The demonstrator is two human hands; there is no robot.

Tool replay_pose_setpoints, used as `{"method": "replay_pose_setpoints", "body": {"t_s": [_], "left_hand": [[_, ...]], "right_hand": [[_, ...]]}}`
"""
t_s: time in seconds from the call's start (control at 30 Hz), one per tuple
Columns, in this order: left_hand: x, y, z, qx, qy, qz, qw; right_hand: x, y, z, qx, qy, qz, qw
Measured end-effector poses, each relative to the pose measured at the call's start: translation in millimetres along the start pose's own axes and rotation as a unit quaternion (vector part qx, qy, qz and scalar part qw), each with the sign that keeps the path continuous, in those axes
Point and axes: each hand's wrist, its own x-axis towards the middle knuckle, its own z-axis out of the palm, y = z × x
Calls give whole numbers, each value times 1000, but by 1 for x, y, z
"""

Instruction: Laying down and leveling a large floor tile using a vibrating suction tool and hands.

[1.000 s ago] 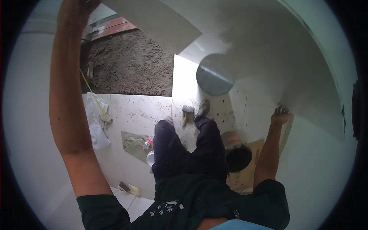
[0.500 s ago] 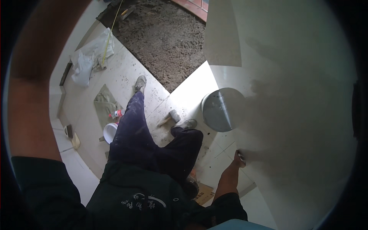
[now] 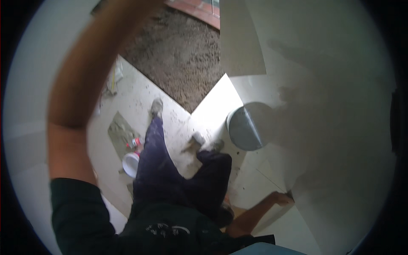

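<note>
Right hand (image 3: 284, 199): fingers curled at the near edge of a large pale slab (image 3: 340, 127), holding it; slab fills the person's right side. Left hand: beyond the upper border, grip cannot be told; left arm (image 3: 87, 80) reaches up and forward. Risks, as judged: a slip at that one visible edge could tip the slab; the round bucket (image 3: 245, 129), close beside it, could be knocked; the mallet (image 3: 198, 137) by the right shoe (image 3: 213, 145) could trip a step. Room: widest over the rough dark bed (image 3: 170, 55) ahead, bounded by the white floor tile (image 3: 222, 97).
</note>
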Motion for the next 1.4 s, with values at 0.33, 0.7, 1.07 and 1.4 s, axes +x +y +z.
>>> {"method": "replay_pose_setpoints", "body": {"t_s": [0.33, 0.7, 1.07, 1.4], "left_hand": [[-47, -310, 31, -121, 61, -65, 989], [-45, -341, 38, -415, 78, -76, 903], [-20, -343, -96, -488, 80, -66, 867], [95, -358, -421, -680, -117, 86, 719]], "right_hand": [[-29, -65, -13, 17, -65, -23, 997], [-25, -102, 15, 362, -99, 96, 922], [-108, -153, 10, 432, -33, 193, 880], [-336, -227, 64, 202, -200, 123, 951]]}}
